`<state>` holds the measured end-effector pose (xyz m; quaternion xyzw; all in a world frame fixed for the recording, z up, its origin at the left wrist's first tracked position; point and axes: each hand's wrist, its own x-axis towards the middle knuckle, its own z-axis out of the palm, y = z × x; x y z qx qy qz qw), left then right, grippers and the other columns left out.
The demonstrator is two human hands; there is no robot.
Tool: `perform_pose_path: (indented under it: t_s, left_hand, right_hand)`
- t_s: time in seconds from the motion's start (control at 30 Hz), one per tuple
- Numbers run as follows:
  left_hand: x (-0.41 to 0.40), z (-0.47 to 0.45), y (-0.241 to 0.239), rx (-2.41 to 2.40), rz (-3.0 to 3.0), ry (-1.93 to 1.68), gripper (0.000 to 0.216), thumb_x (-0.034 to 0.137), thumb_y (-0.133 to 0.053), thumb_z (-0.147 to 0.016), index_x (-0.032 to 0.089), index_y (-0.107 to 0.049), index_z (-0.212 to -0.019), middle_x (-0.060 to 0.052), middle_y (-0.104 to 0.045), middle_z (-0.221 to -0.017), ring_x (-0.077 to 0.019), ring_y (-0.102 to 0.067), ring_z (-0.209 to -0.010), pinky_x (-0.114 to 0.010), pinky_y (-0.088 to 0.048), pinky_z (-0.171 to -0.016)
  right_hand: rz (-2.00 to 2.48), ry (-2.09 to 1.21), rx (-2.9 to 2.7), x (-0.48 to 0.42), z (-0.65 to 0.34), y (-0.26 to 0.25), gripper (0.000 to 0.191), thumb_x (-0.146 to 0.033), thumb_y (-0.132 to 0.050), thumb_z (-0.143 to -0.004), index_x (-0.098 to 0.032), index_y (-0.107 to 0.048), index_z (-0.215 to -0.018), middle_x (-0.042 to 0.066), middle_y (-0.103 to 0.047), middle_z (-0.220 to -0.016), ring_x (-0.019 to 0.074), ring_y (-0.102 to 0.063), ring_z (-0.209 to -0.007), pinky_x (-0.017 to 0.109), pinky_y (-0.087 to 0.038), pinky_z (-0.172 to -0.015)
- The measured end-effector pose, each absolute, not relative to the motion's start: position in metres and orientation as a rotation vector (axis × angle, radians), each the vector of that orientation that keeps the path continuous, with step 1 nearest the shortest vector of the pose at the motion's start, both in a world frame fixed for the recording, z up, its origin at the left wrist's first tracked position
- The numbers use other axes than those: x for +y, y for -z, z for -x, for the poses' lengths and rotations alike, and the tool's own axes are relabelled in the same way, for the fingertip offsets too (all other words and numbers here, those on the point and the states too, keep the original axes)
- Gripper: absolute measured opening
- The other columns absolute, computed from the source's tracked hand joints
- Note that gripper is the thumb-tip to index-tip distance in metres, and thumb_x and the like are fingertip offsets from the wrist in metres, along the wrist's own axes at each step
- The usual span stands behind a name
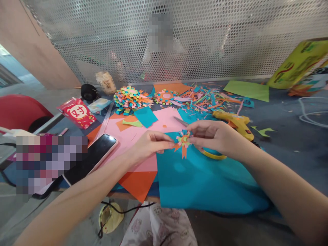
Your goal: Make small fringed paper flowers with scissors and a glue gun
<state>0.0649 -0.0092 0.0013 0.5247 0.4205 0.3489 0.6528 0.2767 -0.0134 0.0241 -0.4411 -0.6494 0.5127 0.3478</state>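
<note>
A small paper flower (184,139) with blue, pink and green petals, an orange and green centre and orange ribbon tails is held up over a blue paper sheet (205,184). My left hand (146,147) pinches its left edge by an orange tail. On the other side, the thumb and fingers of my right hand (217,136) grip the petals. Scissors pass behind my right hand, with a metal blade (180,121) on one side and a yellow handle (214,155) on the other; their middle is hidden.
A yellow glue gun (234,123) lies right of my right hand. Finished paper flowers (132,99) and a heap of paper strips (208,99) sit at the back before a perforated metal screen (205,41). A phone (89,159) and pink paper (115,136) are at left.
</note>
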Motion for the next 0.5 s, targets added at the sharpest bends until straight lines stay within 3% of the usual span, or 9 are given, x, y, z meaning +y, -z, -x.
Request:
perform_pose_path:
  t_s: [0.5]
  left_hand:
    - [-0.0121,-0.0673,-0.0029,0.977,-1.221,-0.759,0.013,0.027,-0.082,-0.058,0.017,-0.075,-0.062,-0.001,-0.063,-0.056,-0.0072,-0.044,-0.051,-0.024,-0.028,-0.051]
  right_hand:
    - [1.135,-1.341,-1.73,-0.0142,-0.2769,-0.0259,0.031,-0.045,-0.079,-0.063,-0.023,-0.062,-0.078,-0.003,-0.062,-0.061,0.0105,-0.052,-0.047,0.027,-0.045,-0.046]
